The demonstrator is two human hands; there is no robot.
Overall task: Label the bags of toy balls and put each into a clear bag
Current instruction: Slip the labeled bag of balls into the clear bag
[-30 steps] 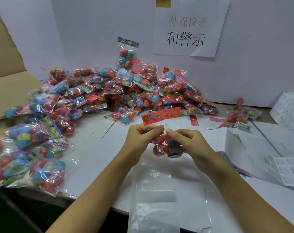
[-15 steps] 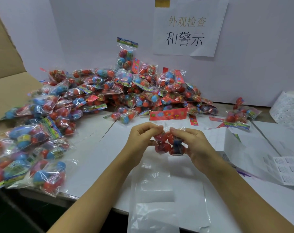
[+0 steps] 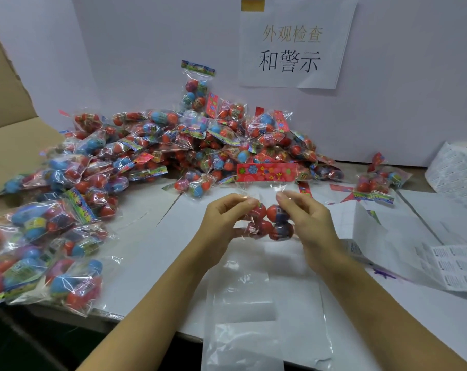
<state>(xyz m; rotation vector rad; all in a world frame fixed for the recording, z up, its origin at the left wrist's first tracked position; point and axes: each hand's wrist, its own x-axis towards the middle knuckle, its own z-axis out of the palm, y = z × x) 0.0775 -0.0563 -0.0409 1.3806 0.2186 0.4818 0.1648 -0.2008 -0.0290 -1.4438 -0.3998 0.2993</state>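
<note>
Above clear bag [image 3: 264, 298], hands [image 3: 221, 220] [image 3: 304, 218] parted, ball bag [image 3: 267, 207] raised

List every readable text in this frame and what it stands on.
"外观检查" – top line of the wall sign.
"和警示" – bottom line of the same sign.
Label sheets and label roll: print too small to read.
Bag headers, such as the held bag: patterns only, nothing legible.

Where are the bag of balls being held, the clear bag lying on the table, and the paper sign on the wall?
held bag of toy balls [image 3: 270, 223], head view, on a red ball inside.
clear bag [image 3: 253, 317], head view, its flat middle.
paper sign [image 3: 291, 49], head view, among the printed characters.
</note>
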